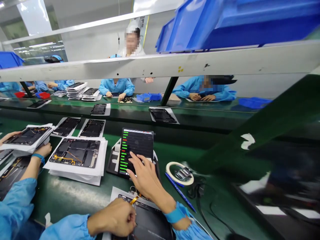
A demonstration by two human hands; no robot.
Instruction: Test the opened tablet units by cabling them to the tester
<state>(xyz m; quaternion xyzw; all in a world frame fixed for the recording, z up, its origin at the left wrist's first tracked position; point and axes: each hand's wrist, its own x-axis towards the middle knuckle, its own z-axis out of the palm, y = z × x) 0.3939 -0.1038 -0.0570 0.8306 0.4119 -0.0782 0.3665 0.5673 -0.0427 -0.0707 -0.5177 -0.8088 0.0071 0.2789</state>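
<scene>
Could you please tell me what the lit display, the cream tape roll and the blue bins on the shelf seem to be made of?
Lit display: probably smooth glass, given its flat, glowing surface; plastic is possible. Cream tape roll: likely matte paper, from its dull, pale look. Blue bins: apparently semi-gloss plastic, with uniform colour and soft highlights.

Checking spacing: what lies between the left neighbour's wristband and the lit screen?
In the head view, a stack of white sheets topped by an opened tablet, then a black holder.
</scene>
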